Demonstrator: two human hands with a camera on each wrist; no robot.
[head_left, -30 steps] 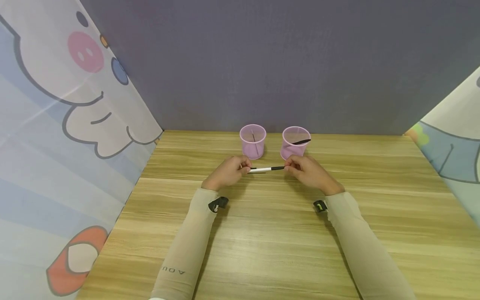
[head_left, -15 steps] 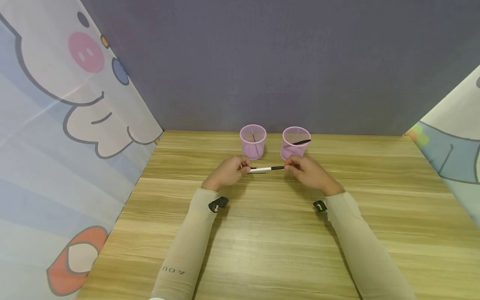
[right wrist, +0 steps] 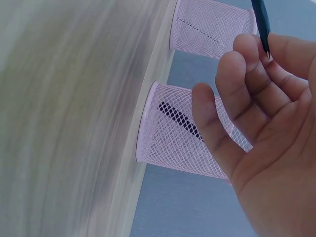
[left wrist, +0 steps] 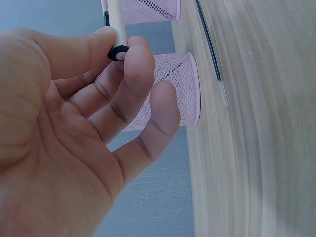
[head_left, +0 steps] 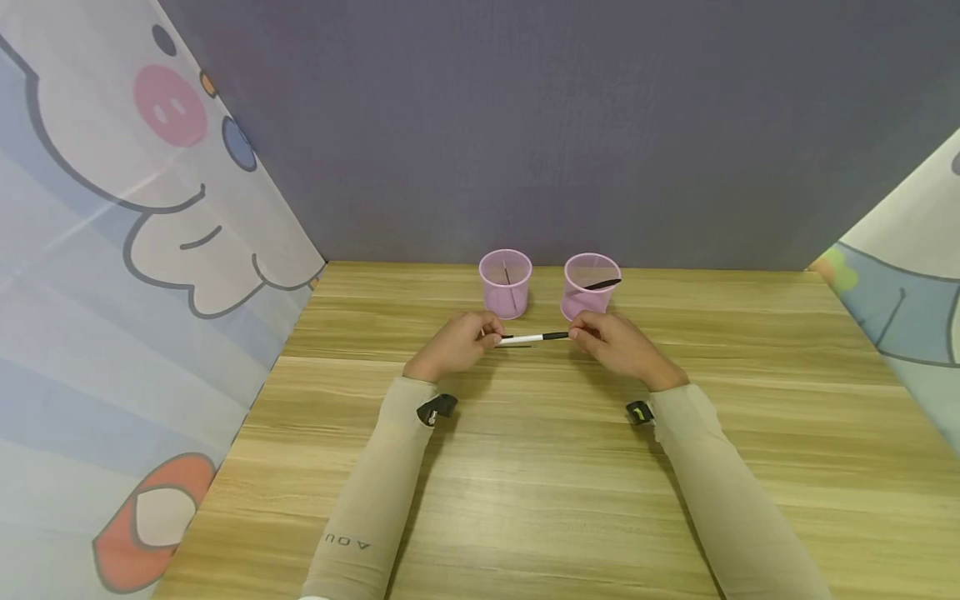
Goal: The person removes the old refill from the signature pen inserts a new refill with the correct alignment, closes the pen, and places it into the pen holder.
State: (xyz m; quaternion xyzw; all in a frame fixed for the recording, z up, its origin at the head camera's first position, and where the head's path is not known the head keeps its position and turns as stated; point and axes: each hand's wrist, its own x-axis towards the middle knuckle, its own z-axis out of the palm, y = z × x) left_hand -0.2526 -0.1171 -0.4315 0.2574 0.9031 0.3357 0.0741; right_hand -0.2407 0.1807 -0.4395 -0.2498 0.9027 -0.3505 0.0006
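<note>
A white pen [head_left: 523,338] with a black grip lies level between my two hands, just above the table. My left hand [head_left: 461,342] pinches its rear end between thumb and forefinger; the black-rimmed end [left wrist: 118,53] shows in the left wrist view. At the other end, my right hand [head_left: 617,343] pinches the black grip [right wrist: 261,19] near the bare metal tip, which points toward the palm. The other fingers of both hands are loosely bent. Beneath the pen, a thin pen refill [left wrist: 211,47], dark with a clear end, lies on the wood.
Two pink mesh pen cups stand beyond the hands by the grey back wall. In the left cup [head_left: 492,298] leans a thin dark stick; the right cup [head_left: 572,300] has a black, pen-like piece jutting over its rim. The wooden table [head_left: 510,500] stretches toward me.
</note>
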